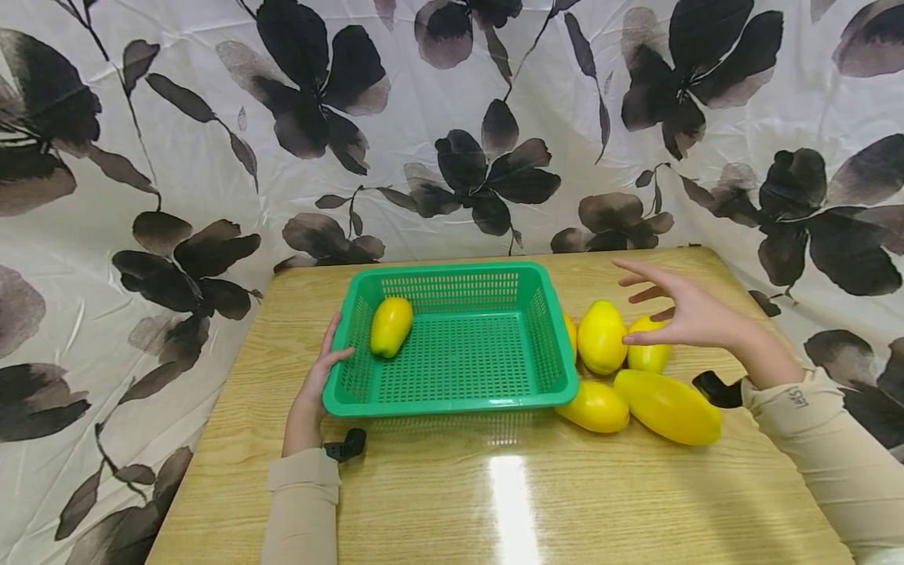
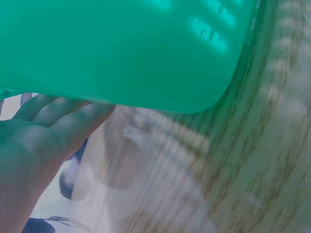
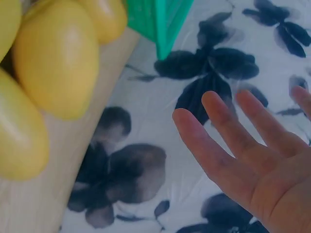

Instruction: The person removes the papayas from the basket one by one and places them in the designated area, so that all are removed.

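Observation:
A green plastic basket [image 1: 452, 404] with slotted walls stands on the table. Inside it, toward the left, lies a yellow papaya-like fruit [image 1: 391, 326] with a greenish end. My left hand [image 1: 314, 384] holds the basket's left side, thumb over the rim and fingers along the outer wall; in the left wrist view those fingers [image 2: 73, 124] reach beneath the green rim. Spread fingers and thumb mark my right hand [image 1: 688, 310], which hovers empty over the fruit pile at the right. Nearest below it are a rounded yellow fruit [image 1: 603, 337] and another yellow fruit [image 1: 648, 355], partly hidden.
Right of the basket lie a long yellow fruit [image 1: 668, 406], a smaller yellow one [image 1: 597, 406] against the basket corner, and an orange-yellow one [image 1: 569, 337] mostly hidden by the basket. The wooden table [image 1: 410, 502] borders a flower-printed cloth [image 1: 424, 110] behind and at the sides.

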Tool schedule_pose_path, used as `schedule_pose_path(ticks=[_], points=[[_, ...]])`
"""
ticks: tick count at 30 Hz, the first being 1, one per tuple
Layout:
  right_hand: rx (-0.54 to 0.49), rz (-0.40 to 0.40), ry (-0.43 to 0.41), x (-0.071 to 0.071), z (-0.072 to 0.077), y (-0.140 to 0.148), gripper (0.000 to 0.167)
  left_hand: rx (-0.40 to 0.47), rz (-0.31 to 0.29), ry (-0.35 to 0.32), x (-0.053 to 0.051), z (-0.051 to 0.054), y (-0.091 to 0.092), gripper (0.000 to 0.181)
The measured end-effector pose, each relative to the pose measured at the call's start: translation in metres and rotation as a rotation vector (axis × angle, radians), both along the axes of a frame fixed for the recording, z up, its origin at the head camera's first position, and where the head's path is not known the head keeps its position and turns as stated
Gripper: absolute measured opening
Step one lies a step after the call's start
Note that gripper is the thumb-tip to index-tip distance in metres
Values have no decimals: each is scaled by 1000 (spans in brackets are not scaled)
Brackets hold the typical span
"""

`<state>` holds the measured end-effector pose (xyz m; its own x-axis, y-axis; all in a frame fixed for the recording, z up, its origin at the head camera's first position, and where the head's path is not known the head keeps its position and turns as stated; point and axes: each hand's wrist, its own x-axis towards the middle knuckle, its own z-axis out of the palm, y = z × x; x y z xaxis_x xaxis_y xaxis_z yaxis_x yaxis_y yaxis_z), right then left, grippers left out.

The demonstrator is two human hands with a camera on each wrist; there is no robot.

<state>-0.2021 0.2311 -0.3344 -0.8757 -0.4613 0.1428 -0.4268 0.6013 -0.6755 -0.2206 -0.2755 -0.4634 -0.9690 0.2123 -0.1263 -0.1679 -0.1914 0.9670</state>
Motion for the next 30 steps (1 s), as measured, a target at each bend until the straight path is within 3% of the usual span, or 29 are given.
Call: schedule_pose_path(ticks=[7, 14, 23, 30], points=[[5, 152, -7, -21, -3, -40, 94, -5, 1, -10, 3, -1, 0, 67], [-16, 285, -38, -32, -3, -90, 96, -3, 4, -13, 3, -2, 1, 66], [1, 425, 0, -36, 0, -147, 96, 3, -2, 0, 1, -2, 1, 67], [-14, 510, -18, -36, 0, -183, 95, -3, 8, 8, 1, -2, 1, 67]])
